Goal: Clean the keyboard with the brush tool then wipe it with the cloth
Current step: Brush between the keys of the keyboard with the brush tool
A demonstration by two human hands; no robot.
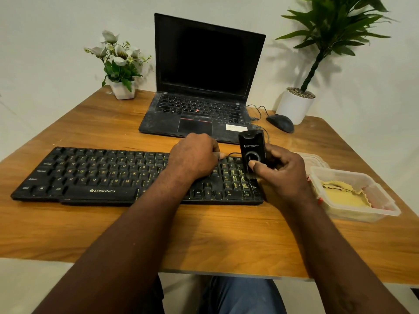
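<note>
A black Zebronics keyboard (95,175) lies across the wooden table (204,234). My left hand (193,156) rests on its upper right part, fingers curled over the back edge, holding it down. My right hand (283,175) grips a black brush tool (252,150) upright over the number pad, thumb on its oval button, its lower end touching the keys. A yellow cloth (344,194) lies in a clear plastic container (371,214) to the right of the keyboard.
An open dusty laptop (204,87) stands behind the keyboard. A black mouse (280,123) and a potted plant (295,105) sit at the back right, a flower pot (122,89) at the back left. A clear lid (310,158) lies behind the container.
</note>
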